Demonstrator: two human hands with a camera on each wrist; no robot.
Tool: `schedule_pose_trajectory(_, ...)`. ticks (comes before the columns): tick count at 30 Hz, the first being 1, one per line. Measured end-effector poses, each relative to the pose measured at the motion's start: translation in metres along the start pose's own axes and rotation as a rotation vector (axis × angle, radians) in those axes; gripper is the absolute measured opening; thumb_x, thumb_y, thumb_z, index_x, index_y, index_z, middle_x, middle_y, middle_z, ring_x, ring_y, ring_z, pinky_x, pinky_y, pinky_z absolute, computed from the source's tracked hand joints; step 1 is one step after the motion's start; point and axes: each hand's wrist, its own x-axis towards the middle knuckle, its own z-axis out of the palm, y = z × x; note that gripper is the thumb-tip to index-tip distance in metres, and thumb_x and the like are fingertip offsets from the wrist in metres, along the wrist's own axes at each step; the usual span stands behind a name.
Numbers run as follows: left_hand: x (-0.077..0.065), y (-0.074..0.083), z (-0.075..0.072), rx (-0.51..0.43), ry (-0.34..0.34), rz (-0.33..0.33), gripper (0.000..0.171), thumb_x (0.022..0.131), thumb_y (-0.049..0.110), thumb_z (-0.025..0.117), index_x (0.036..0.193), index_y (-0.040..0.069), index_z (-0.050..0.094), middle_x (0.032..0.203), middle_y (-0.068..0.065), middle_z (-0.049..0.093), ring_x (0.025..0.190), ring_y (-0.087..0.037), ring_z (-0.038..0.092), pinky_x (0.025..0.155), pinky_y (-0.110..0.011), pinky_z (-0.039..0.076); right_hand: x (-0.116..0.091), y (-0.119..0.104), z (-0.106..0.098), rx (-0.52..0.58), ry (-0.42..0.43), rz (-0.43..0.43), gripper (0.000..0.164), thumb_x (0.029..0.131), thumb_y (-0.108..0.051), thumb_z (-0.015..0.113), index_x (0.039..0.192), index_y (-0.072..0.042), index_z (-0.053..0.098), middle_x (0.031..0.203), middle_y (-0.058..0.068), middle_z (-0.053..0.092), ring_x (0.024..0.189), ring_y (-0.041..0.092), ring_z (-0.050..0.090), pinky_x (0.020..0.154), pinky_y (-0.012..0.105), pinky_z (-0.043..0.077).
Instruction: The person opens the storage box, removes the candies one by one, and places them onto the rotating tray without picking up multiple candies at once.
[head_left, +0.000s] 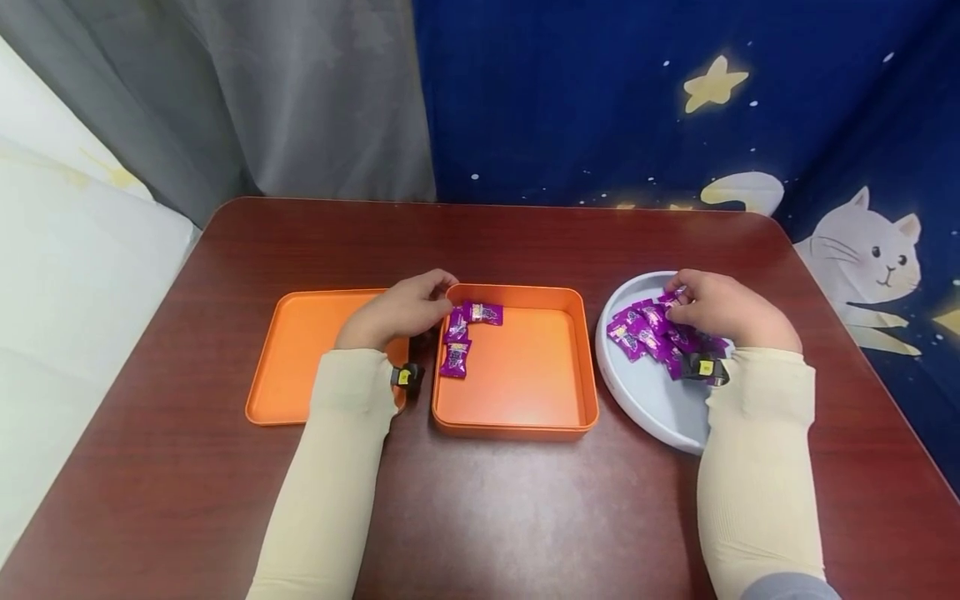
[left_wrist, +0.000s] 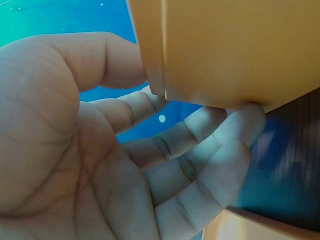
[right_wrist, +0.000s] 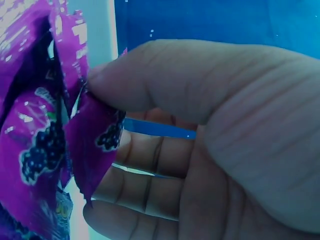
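My left hand holds the far left corner of an orange rectangular box. In the left wrist view, the thumb lies against one side of the box and the fingertips touch its lower edge. Inside the box, three purple-wrapped candies lie along the left and far walls. Over a round white plate, my right hand reaches into a pile of purple candies. In the right wrist view, its thumb and fingers pinch one candy printed with dark grapes, close against other wrappers.
Left of the box lies a flat orange lid, partly covered by the left forearm. All of these stand on a dark red-brown table. Behind its far edge hang a grey curtain and a blue one with stars and a cat.
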Motion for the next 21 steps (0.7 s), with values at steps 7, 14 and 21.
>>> schedule_pose_trajectory(7, -0.0002, -0.0005, -0.0009, 0.003, -0.007, 0.006, 0.040, 0.093, 0.024, 0.049, 0.132, 0.014, 0.042, 0.104, -0.011, 0.052, 0.091, -0.026, 0.050, 0.076, -0.039, 0.049, 0.0042, 0.0021, 0.0027, 0.002, -0.007, -0.010, 0.043, 0.084, -0.022, 0.064, 0.122, -0.004, 0.054, 0.103, 0.021, 0.060, 0.089, 0.033, 0.054, 0.077, 0.053, 0.049)
schedule_pose_trajectory(14, 0.0010, -0.0016, -0.0009, 0.001, 0.008, -0.003, 0.040, 0.092, 0.024, 0.050, 0.131, 0.016, 0.044, 0.103, -0.010, 0.052, 0.089, -0.025, 0.050, 0.073, -0.038, 0.049, 0.0036, 0.0017, 0.0025, 0.003, -0.011, 0.007, 0.043, 0.085, -0.021, 0.064, 0.124, -0.005, 0.053, 0.105, 0.022, 0.059, 0.091, 0.034, 0.053, 0.077, 0.053, 0.049)
schedule_pose_trajectory(21, 0.0002, -0.0010, -0.0016, 0.001, 0.005, 0.002, 0.040, 0.092, 0.023, 0.050, 0.131, 0.016, 0.044, 0.106, -0.010, 0.053, 0.091, -0.026, 0.050, 0.076, -0.039, 0.049, 0.0044, 0.0009, 0.0032, -0.001, -0.015, 0.021, 0.045, 0.084, -0.021, 0.065, 0.125, -0.006, 0.053, 0.107, 0.022, 0.059, 0.091, 0.034, 0.054, 0.075, 0.053, 0.050)
